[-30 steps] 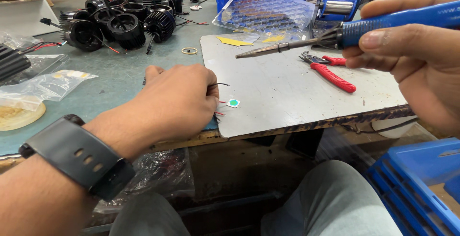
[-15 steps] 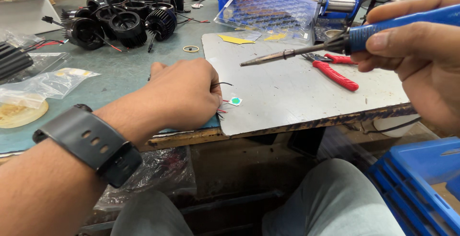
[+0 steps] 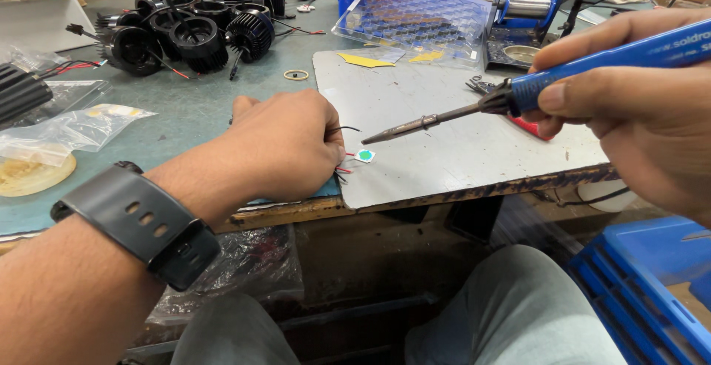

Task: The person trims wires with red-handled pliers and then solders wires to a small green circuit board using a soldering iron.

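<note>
Fingers of your left hand (image 3: 278,150) are curled shut over the thin red and black wires (image 3: 342,169), pinning them against the near edge of the grey metal work plate (image 3: 459,150); just past your fingertips, on that plate, lies the small white-rimmed green LED chip (image 3: 364,155) the wires run to. Your right hand (image 3: 637,106) is closed in a pen grip around the blue-handled soldering iron (image 3: 563,76), whose dark tip hovers just above and beside the chip, seemingly not touching it.

Judge the chip as very light and stiff: it will likely skate across the smooth plate at the slightest nudge, so hold it through its leads, close to the chip, as you do now. The wires look soft and springy, and thin enough to tear off if tugged. Keep your grip on the iron on the blue handle only, well back from the metal shaft.

Behind the iron on the plate lie red-handled cutters (image 3: 529,124), and beyond the plate's far left corner sit black finned round housings (image 3: 192,35).
</note>
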